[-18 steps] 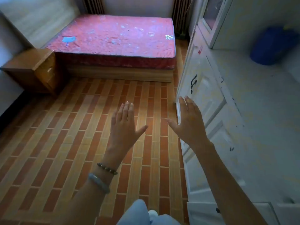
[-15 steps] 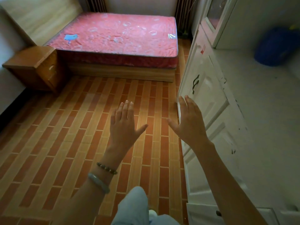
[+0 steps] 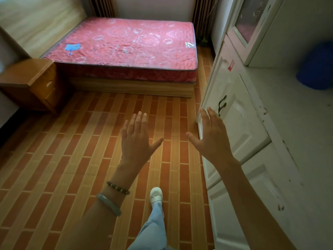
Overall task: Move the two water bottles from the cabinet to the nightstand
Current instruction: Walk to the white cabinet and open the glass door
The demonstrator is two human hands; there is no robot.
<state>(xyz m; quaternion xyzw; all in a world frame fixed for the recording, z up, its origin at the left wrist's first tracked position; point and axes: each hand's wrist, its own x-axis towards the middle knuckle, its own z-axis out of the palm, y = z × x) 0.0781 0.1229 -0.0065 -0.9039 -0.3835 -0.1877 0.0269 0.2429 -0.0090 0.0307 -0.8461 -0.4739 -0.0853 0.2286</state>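
Note:
My left hand (image 3: pixel 137 139) and my right hand (image 3: pixel 211 136) are both held out flat over the tiled floor, fingers spread, holding nothing. The white cabinet (image 3: pixel 239 123) runs along the right, its doors closed, and my right hand is just in front of its near door edge. The wooden nightstand (image 3: pixel 30 82) stands at the far left beside the bed, its top bare. No water bottle shows anywhere in view.
A bed with a red mattress (image 3: pixel 126 49) fills the back of the room. A blue rounded object (image 3: pixel 317 67) sits on the cabinet's white countertop (image 3: pixel 297 114). My leg and white shoe (image 3: pixel 155 194) step over the brick-pattern floor (image 3: pixel 63 168).
The view has moved forward, so the bed and nightstand are closer. My foot has swung forward into view. Both hands stay spread and empty.

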